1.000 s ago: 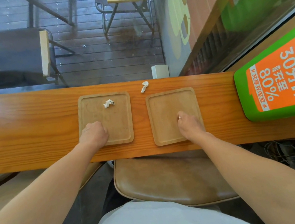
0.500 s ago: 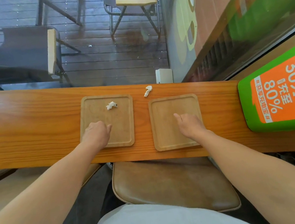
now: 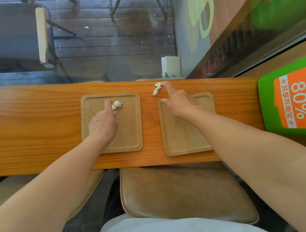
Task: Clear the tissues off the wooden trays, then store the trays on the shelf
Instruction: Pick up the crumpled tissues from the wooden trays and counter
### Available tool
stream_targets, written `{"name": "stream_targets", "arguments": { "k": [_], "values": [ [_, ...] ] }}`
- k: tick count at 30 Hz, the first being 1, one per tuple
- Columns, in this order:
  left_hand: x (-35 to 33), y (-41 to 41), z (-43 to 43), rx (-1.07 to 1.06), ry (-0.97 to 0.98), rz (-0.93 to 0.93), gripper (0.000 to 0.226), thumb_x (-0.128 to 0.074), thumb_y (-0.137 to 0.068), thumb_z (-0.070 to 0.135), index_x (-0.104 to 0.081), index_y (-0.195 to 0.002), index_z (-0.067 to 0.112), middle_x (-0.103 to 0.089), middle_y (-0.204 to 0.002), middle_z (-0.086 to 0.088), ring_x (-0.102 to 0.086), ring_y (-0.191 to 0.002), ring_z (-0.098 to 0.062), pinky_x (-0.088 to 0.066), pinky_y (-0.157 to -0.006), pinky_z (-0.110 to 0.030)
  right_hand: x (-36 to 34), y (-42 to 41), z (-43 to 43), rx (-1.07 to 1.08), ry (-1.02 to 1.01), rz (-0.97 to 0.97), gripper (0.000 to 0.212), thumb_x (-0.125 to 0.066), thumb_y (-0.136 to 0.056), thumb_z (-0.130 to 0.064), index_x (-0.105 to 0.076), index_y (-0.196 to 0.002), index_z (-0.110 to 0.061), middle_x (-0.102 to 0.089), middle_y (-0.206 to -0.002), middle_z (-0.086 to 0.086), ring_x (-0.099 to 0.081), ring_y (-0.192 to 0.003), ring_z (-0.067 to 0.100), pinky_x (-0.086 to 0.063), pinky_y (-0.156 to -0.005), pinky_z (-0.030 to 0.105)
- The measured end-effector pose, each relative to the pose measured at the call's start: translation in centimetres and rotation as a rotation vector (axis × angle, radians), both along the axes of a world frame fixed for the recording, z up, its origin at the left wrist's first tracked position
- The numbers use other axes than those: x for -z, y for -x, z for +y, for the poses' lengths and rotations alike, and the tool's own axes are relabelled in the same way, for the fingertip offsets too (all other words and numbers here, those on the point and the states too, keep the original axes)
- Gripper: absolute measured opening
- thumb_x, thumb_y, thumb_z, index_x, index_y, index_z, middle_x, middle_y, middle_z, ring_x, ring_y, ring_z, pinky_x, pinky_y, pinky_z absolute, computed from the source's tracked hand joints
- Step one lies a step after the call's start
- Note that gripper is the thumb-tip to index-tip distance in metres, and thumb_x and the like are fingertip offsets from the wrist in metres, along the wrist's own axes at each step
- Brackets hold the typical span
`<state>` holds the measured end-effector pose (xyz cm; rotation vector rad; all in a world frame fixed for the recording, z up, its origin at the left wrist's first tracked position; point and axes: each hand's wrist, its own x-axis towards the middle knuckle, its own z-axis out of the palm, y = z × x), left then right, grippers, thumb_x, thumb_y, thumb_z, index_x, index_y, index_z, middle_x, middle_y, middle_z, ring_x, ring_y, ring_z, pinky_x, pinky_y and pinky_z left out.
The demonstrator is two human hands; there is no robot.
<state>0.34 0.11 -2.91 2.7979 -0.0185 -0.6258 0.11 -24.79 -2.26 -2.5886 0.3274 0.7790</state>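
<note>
Trays come to two in the head view, both square and wooden, lying flat side by side on the long wooden desk (image 3: pixel 27 125). The left tray (image 3: pixel 129 128) sits a little farther from the person than the right tray (image 3: pixel 183 131), with a strip of bare desk between them. Tissues also number two, both small, white and crumpled. One tissue (image 3: pixel 116 104) lies on the far part of the left tray. The other tissue (image 3: pixel 156 89) lies off the trays, on the desk just beyond the far left corner of the right tray.

Two bare hands reach forward. The left hand (image 3: pixel 103 124) hovers over the left tray with its fingers partly curled; its fingertips (image 3: pixel 108 104) touch the tissue there, pinching at it, though whether the grip is closed cannot be told. The right hand (image 3: pixel 178 101) lies over the far edge of the right tray, fingers spread apart, its forefinger stretched out so the tip meets the tissue on the desk; it holds nothing.

One green and orange sign (image 3: pixel 304 97) stands at the right end of the desk, and one brown cushioned stool (image 3: pixel 182 192) sits beneath the near edge
</note>
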Motion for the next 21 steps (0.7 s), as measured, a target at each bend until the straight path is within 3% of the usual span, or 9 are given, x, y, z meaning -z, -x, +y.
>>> {"name": "stream_targets", "arguments": {
  "k": [5,11,16,21],
  "values": [
    [1.0,-1.0,0.3,-0.007,0.009,-0.01,0.033,-0.044,-0.102,0.038,-0.039,-0.128,0.018,-0.067,-0.09,-0.011,-0.06,-0.068,-0.028,-0.042,-0.054,-0.037,1.1,-1.8,0.9,-0.092,0.11,0.028,0.045,-0.034,-0.106,-0.032,-0.02,-0.148,-0.041,-0.057,-0.087,0.005,-0.056,-0.07,0.021,-0.044,-0.059,0.038],
    [1.9,-1.3,0.6,0.015,0.038,0.008,0.026,-0.045,-0.102,0.038,-0.04,-0.124,0.024,-0.069,-0.096,-0.011,-0.057,-0.068,-0.026,-0.042,-0.055,-0.035,2.4,-2.7,1.1,-0.094,0.15,0.056,0.05,-0.038,-0.104,-0.017,-0.023,-0.145,-0.043,-0.058,-0.093,0.006,-0.057,-0.079,0.024,-0.044,-0.064,0.039],
    [1.9,-1.6,0.5,0.044,0.021,0.014,0.02,-0.039,-0.103,0.04,-0.042,-0.113,0.022,-0.066,-0.082,-0.011,-0.058,-0.063,-0.031,-0.039,-0.05,-0.035,2.8,-3.1,0.9,-0.06,0.107,0.046,0.02,-0.041,-0.104,-0.022,-0.038,-0.115,-0.038,-0.058,-0.09,0.004,-0.051,-0.068,0.019,-0.04,-0.057,0.036],
    [1.6,-1.6,0.7,0.007,0.019,0.064,0.02,-0.033,-0.103,0.033,-0.043,-0.102,0.016,-0.063,-0.079,-0.013,-0.057,-0.065,-0.035,-0.042,-0.055,-0.039,3.0,-3.5,0.8,-0.092,0.126,0.051,0.011,-0.042,-0.102,-0.023,-0.044,-0.095,-0.03,-0.057,-0.087,0.004,-0.052,-0.072,0.022,-0.04,-0.056,0.035]
  ]
}}
